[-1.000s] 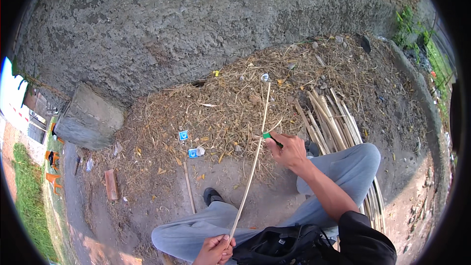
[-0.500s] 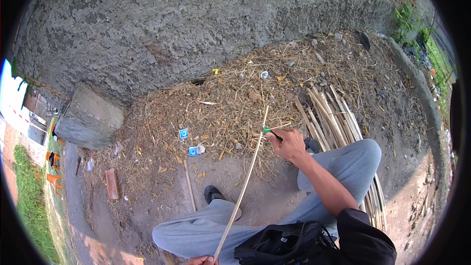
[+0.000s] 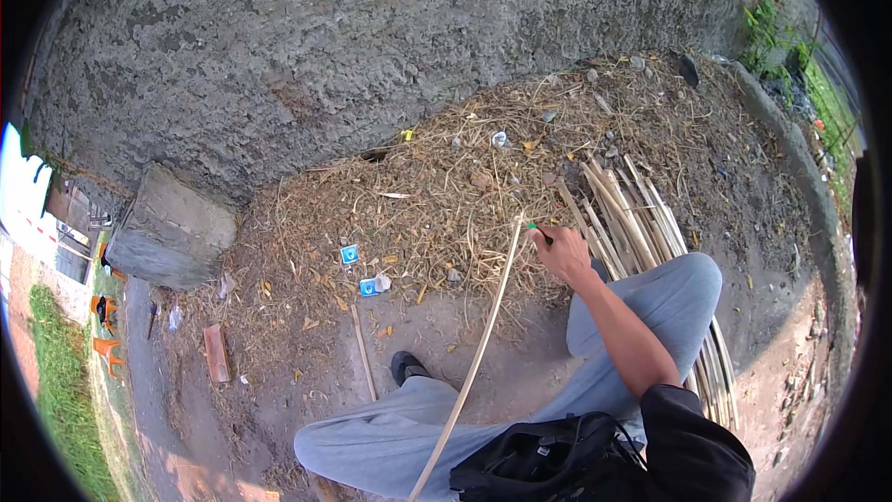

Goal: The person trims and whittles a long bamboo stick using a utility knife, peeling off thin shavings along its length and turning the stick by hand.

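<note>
My right hand (image 3: 563, 255) is closed around a small green-and-black tool (image 3: 532, 226), whose kind I cannot make out. The tool is beside the far tip of a long, thin, pale strip of split cane or bamboo (image 3: 483, 344). This strip slants across my left leg and runs out of view at the lower edge. My left hand is out of the picture. To the right of my right hand, a bundle of similar pale strips (image 3: 632, 214) lies on the ground and continues under my right leg.
Shavings (image 3: 437, 195) cover the ground ahead, up to a rough grey wall (image 3: 372, 56). A concrete block (image 3: 177, 223) stands at the left, with a red brick (image 3: 216, 353) nearer. Two small blue packets (image 3: 349, 254) and another stick (image 3: 362, 353) lie near my left shoe (image 3: 407, 367).
My right hand has moved right and slightly away from me with the tool. The strip's far end has shifted right, and my left hand has left the view at the lower edge.
</note>
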`<state>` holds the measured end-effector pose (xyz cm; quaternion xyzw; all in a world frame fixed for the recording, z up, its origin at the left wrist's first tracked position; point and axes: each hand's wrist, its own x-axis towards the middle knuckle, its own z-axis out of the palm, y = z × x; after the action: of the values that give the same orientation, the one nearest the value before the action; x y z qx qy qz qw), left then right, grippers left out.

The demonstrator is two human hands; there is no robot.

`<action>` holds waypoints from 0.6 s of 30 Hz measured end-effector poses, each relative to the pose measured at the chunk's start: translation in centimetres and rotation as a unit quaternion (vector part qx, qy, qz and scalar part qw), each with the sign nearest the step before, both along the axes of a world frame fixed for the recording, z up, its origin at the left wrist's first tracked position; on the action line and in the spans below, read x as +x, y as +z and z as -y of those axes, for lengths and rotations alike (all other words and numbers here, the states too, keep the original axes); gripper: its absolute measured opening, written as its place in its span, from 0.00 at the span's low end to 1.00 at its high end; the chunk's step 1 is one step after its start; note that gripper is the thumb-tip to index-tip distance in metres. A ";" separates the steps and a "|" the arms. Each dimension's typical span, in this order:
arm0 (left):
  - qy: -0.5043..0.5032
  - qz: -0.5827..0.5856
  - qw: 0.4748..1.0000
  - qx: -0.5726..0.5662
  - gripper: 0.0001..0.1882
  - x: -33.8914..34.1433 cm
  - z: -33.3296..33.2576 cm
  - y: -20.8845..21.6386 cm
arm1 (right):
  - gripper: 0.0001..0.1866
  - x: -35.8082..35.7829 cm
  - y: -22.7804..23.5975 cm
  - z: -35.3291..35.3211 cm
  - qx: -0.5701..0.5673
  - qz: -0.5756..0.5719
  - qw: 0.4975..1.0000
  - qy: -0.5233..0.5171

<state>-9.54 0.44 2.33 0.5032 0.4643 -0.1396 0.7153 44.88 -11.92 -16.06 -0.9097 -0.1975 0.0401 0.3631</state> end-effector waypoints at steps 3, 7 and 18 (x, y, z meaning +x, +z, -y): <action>0.034 -0.013 0.999 0.032 0.12 -1.2 -1.0 -0.8 | 0.19 0.4 -2.0 0.4 -0.006 -0.041 0.998 -0.037; 0.069 -0.044 0.996 0.042 0.10 -0.7 -2.1 -1.6 | 0.26 -1.5 -1.4 -1.0 0.015 -0.142 0.990 -0.003; -0.021 -0.012 0.998 0.061 0.12 -2.2 -2.4 -4.5 | 0.26 -4.4 2.5 -2.6 0.247 -0.205 0.947 0.028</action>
<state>-11.70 2.81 -2.15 0.5537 0.4700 -0.1325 0.6745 40.45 -9.35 -13.54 -0.7579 -0.1478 0.1860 0.6075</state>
